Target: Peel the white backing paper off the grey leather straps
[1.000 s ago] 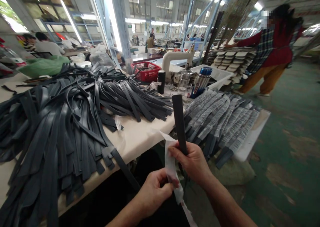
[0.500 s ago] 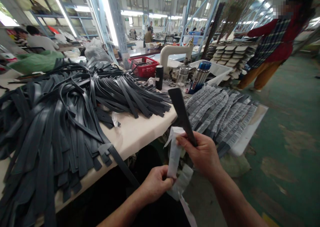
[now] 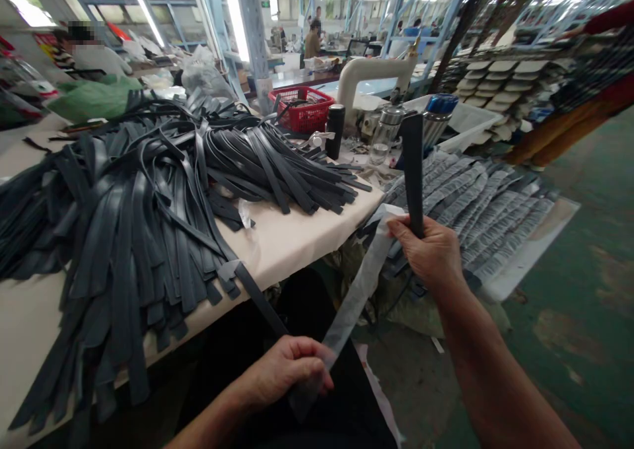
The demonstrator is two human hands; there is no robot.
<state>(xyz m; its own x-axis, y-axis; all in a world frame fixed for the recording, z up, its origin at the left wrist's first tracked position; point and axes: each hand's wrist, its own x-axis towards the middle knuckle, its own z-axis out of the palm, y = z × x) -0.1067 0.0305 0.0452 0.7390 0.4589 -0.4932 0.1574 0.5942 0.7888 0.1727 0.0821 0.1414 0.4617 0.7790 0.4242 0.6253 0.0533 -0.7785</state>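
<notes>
Beside the tabletop (image 3: pixel 297 238) heaped with dark straps (image 3: pixel 148 191), my right hand (image 3: pixel 430 254) has its fingers pinching a black strap (image 3: pixel 413 165) upright just off the tabletop's edge, while my left hand (image 3: pixel 287 373), lower down, grips the clear film (image 3: pixel 354 297) stretched from it.

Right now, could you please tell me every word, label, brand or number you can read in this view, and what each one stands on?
None can be read.
Wrapped strips on the board: printed wrapping, too blurred to read.
Blue-capped bottle: label hidden behind the dark strip held in the right hand.
Green sign far back: too small.
Translucent tape pulled by the left hand: no print visible.
</notes>
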